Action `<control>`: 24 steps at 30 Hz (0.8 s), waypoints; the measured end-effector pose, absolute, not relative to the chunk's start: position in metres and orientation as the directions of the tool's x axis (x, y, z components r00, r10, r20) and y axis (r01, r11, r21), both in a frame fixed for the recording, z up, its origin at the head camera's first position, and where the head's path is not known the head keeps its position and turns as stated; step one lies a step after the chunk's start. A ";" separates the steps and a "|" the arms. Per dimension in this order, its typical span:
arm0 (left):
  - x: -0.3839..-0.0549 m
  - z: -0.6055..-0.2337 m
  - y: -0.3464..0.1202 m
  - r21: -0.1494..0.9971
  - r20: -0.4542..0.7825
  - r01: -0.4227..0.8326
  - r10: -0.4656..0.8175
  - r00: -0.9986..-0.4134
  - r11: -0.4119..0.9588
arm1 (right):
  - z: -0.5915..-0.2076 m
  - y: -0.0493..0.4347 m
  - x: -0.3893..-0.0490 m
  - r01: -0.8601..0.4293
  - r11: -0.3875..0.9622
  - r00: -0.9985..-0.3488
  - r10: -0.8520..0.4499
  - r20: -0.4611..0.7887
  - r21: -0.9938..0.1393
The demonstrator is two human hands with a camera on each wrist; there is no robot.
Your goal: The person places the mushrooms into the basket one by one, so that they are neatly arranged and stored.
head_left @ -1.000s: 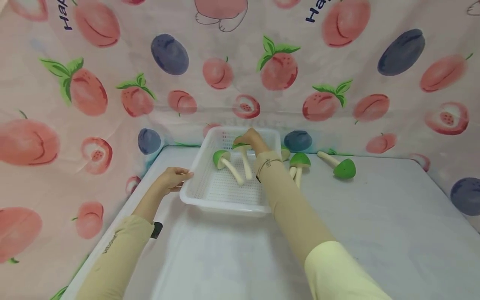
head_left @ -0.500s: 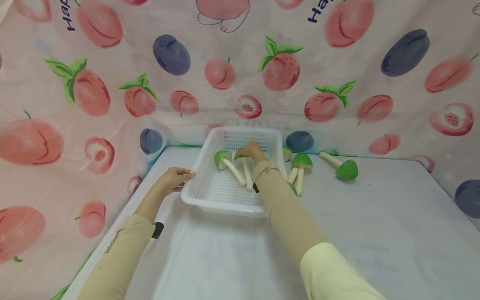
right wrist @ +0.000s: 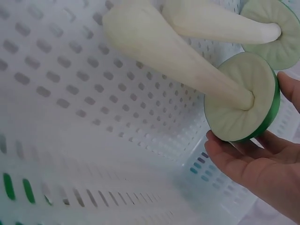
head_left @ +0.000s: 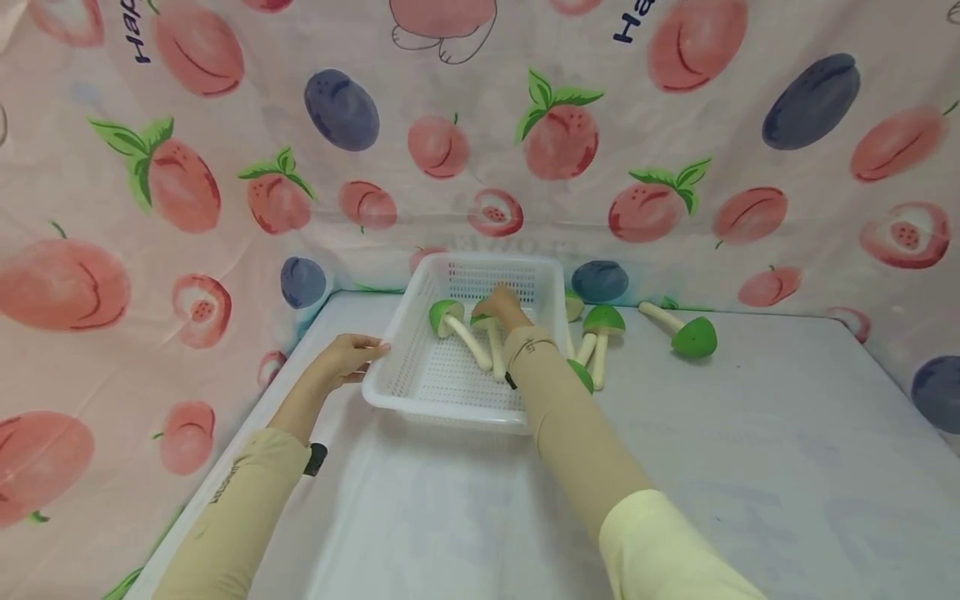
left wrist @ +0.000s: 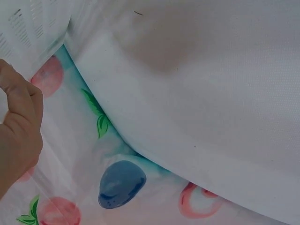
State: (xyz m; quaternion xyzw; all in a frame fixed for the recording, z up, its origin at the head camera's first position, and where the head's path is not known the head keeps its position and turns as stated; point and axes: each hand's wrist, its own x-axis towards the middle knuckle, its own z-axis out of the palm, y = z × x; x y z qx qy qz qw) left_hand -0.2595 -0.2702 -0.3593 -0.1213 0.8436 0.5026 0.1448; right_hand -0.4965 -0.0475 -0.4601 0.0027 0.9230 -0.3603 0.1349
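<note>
A white plastic basket [head_left: 448, 410] with slotted walls sits on the table. My left hand [head_left: 339, 362] holds its left rim; in the left wrist view the same hand [left wrist: 21, 110] has bent fingers by the basket wall. Inside the basket, my right hand [head_left: 504, 308] grips a toy mushroom with a green cap and pale stem [head_left: 496, 350] by the cap. The right wrist view shows thumb and fingers round that cap [right wrist: 234, 119]. Beside it in the basket lies a second mushroom [head_left: 467, 340], its stem alongside the first.
Right of the basket, several more green-capped mushrooms [head_left: 604, 320] lie close together, partly hidden by my right arm. Another mushroom [head_left: 692, 337] lies apart, farther right. A fruit-print cloth [head_left: 465, 200] hangs behind and left of the white table [head_left: 750, 467].
My right hand has lowered the mushroom deeper into the basket, towards me, then stayed nearly still over the last half second. My left hand has kept its place on the rim.
</note>
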 end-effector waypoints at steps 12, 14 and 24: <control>-0.260 -0.356 -0.266 0.795 -0.376 -0.366 -0.080 -0.923 0.484 | -0.431 -0.046 -0.476 0.071 0.768 -0.960 -0.122 -0.254 -0.637; -0.261 -0.355 -0.266 0.794 -0.376 -0.366 -0.082 -0.923 0.485 | -0.410 -0.044 -0.458 0.075 0.762 -0.958 -0.124 -0.259 -0.643; -0.259 -0.357 -0.268 0.796 -0.380 -0.363 -0.068 -0.923 0.484 | -0.334 -0.034 -0.380 -0.013 0.787 -0.972 -0.154 -0.177 -0.616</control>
